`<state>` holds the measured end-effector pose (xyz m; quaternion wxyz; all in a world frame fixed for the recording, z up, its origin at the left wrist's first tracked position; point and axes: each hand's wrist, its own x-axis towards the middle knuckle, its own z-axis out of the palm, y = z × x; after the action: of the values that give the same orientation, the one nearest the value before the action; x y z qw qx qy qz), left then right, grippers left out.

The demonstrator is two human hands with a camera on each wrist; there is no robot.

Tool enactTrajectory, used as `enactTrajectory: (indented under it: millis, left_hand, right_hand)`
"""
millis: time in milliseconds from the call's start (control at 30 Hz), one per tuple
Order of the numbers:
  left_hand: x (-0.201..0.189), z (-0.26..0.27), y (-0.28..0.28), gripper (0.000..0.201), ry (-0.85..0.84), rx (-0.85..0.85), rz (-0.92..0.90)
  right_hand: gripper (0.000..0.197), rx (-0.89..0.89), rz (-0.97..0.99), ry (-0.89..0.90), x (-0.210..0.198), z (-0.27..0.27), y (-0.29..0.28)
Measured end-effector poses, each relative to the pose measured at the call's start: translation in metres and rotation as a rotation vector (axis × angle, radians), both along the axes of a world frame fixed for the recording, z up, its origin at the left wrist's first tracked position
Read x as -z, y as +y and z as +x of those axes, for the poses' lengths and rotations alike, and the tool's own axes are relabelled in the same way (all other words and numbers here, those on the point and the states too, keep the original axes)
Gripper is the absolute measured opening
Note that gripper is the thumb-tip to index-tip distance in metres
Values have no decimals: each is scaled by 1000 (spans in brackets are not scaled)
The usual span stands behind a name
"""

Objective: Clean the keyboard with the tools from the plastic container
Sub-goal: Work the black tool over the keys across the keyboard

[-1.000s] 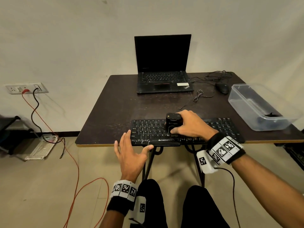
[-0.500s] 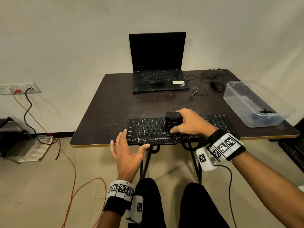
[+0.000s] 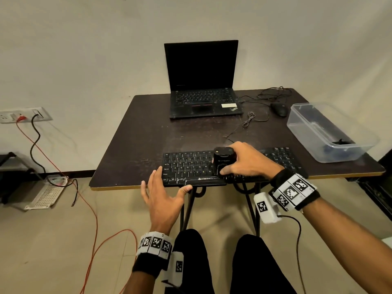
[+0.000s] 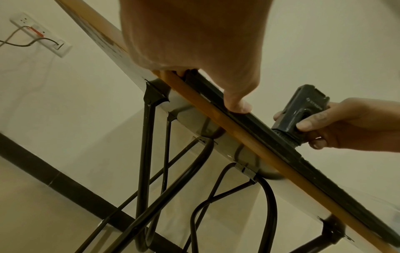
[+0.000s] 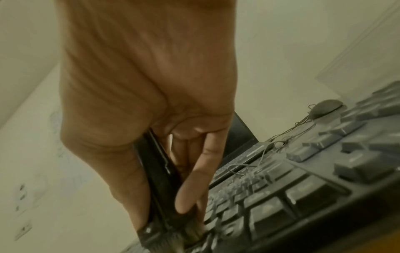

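A black keyboard (image 3: 191, 166) lies along the near edge of the dark table (image 3: 148, 141). My right hand (image 3: 244, 160) grips a black brush tool (image 3: 222, 160) that stands upright on the keys near the keyboard's middle; its bristles (image 5: 192, 234) press onto the keys. In the left wrist view the brush tool (image 4: 301, 109) shows between my right thumb and fingers. My left hand (image 3: 165, 194) is spread flat at the keyboard's front left corner, fingers on the edge, thumb (image 4: 236, 102) on the front rim. The clear plastic container (image 3: 326, 132) sits at the table's right side.
An open black laptop (image 3: 203, 81) stands at the back of the table, with a mouse (image 3: 280, 109) and loose cables (image 3: 252, 117) to its right. A small dark item (image 3: 341, 142) lies in the container. Black metal table legs (image 4: 147, 154) run under the top.
The view has shifted slightly. My right hand with the brush stays near the keyboard's middle, and my left hand stays at the front left corner.
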<state>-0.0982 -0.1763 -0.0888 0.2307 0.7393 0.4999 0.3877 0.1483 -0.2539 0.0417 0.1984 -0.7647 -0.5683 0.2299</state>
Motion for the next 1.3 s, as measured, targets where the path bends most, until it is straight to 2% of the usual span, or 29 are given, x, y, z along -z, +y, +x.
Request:
enactTrajectory:
  millis: [133, 267, 400, 533, 667, 800, 933, 1033, 1100, 1233, 1300]
  left_hand:
    - [1, 0, 1, 110, 17, 4, -12]
    - [0, 0, 0, 111, 19, 6, -11]
    - [-1, 0, 0, 111, 28, 4, -24]
    - [1, 0, 0, 111, 25, 13, -8]
    - [2, 1, 1, 110, 35, 5, -10]
    - [3, -1, 3, 112, 49, 9, -1]
    - [3, -1, 3, 113, 63, 11, -8]
    - [2, -2, 7, 115, 127, 16, 56]
    - [-4, -2, 12, 116, 178, 55, 144]
    - [-26, 16, 25, 125, 342, 260, 336]
    - [-38, 35, 32, 129, 439, 388, 367]
  right_hand:
    - [25, 122, 82, -40, 4, 9, 3]
    - [22, 15, 12, -10, 4, 6, -2]
    - [23, 133, 89, -37, 5, 12, -3]
    - [25, 32, 50, -13, 6, 6, -12]
    - [27, 160, 124, -51, 10, 12, -9]
    - [25, 24, 73, -45, 13, 4, -12]
    - [39, 159, 161, -109, 15, 12, -7]
    - [38, 82, 204, -110, 21, 8, -13]
    - [35, 27, 214, -75, 26, 4, -20]
    - [33, 171, 305, -83, 29, 15, -24]
    - [36, 167, 327, -58, 30, 15, -25]
